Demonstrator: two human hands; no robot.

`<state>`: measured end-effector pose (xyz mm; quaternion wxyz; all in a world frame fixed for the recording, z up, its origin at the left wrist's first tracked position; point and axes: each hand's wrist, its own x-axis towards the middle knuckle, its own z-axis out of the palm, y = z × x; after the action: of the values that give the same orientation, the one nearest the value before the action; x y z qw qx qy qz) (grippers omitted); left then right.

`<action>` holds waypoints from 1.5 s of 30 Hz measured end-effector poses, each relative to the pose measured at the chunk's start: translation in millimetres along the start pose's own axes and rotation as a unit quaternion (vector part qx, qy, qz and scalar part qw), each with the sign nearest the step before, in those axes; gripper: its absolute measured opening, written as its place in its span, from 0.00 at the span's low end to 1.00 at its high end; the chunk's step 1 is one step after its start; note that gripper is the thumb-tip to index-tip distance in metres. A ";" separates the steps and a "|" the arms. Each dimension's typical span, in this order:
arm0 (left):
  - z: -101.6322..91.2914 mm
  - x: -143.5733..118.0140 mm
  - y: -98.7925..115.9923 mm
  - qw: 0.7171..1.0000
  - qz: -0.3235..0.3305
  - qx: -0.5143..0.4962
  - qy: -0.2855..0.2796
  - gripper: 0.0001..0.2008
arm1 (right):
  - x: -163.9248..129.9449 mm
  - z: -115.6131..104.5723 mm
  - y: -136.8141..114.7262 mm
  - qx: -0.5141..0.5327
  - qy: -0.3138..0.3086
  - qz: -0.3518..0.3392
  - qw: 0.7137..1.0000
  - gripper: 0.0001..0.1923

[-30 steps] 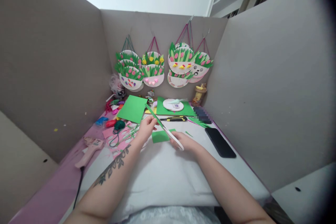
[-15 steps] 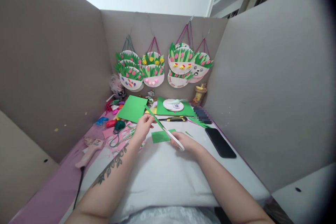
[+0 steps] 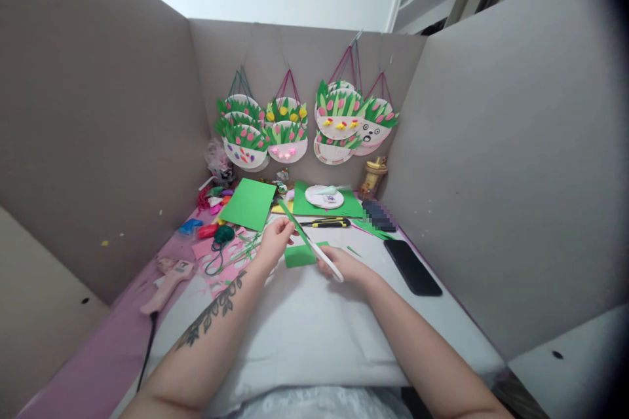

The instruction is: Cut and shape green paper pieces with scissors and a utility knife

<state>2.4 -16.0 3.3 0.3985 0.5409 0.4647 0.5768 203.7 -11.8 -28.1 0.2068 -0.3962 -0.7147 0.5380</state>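
My right hand is closed around the white handle of a pair of scissors; the blades point up and left and are mostly hidden by paper. A narrow green paper strip runs slantwise along the blades. My left hand pinches that strip near its middle, fingertips together. Under the scissors, a small green paper piece lies on the white table cover. Just beyond my hands is a black and yellow utility knife.
Green sheets lie behind, one under a white paper plate. A pink glue gun, pink scraps and green yarn are at left. A black phone lies right. Decorated plate baskets hang on the back panel.
My left hand and the green strip have shifted slightly right, bringing the strip to a steeper slant. My right hand has barely moved with the scissors.
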 end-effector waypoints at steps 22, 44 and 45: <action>-5.1 4.7 -5.6 0.996 -0.033 -0.064 0.044 0.13 | -1.5 1.3 -4.5 -0.007 -0.001 0.005 1.000 0.06; -1.1 3.6 -9.1 0.997 -0.042 -0.061 0.023 0.14 | -3.3 -0.6 -5.4 -0.019 0.003 0.011 1.000 0.06; -1.9 3.8 -8.8 0.997 -0.041 -0.062 0.029 0.14 | -4.1 -0.3 -7.2 -0.023 0.003 0.010 1.000 0.06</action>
<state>-0.3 -10.3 -4.2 0.4407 0.4790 0.4614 0.6029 203.9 -15.6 -20.7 0.1947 -0.4098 -0.7219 0.5224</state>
